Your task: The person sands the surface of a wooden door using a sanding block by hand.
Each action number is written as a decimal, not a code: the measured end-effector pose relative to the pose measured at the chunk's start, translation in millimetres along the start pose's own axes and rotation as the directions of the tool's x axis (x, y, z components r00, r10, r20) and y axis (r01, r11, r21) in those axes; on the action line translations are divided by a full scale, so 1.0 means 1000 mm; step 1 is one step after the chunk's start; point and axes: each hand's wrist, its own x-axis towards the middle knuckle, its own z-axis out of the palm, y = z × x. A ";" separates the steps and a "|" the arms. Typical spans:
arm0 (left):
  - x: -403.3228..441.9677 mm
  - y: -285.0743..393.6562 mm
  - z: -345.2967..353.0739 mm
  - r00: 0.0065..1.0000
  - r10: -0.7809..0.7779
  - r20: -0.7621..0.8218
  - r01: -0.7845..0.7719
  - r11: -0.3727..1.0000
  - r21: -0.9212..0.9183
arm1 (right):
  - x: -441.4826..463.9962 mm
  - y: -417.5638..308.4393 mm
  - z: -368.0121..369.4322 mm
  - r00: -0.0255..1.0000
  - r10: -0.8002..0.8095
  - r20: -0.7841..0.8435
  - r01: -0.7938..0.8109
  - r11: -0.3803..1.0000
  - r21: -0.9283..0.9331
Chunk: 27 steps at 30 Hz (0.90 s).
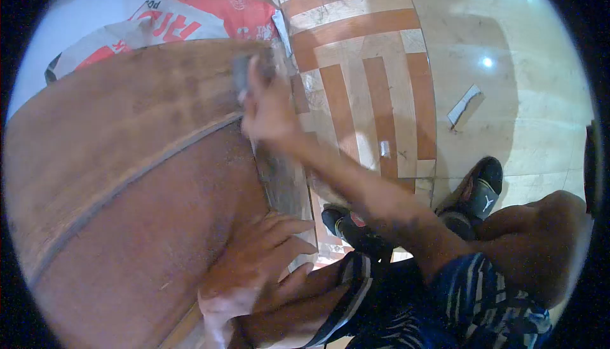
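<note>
Nearest, at left: curved wooden piece (114,107) with dark-edged rim, brown panel (152,222) adjoining it below. Red-and-white sack (210,19) along the wood's far edge. Left hand (254,260) at brown panel's right edge, fingers spread, pointing right. Right hand (272,111) at curved wood's right end, blurred, fingers closed round greyish block (242,73); exact grip can't tell. Block is against the wood, near the sack. Then striped floor (362,95), brown and cream, pale broken scrap (465,104) on lighter tiles, dark shoe (488,187) below it.
</note>
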 end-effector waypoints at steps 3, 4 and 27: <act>-0.002 0.004 0.002 0.985 -0.114 0.131 0.102 0.991 0.092 | 0.066 0.058 -0.016 0.884 0.111 0.455 -0.219 0.956 0.193; -0.003 0.005 0.003 0.975 -0.143 0.170 0.125 0.986 0.113 | 0.061 0.052 -0.007 0.907 0.150 0.392 -0.244 0.949 0.201; -0.011 -0.004 0.017 0.966 -0.196 0.166 0.186 0.980 0.074 | 0.086 -0.099 -0.057 0.953 0.021 0.302 -0.076 0.982 0.175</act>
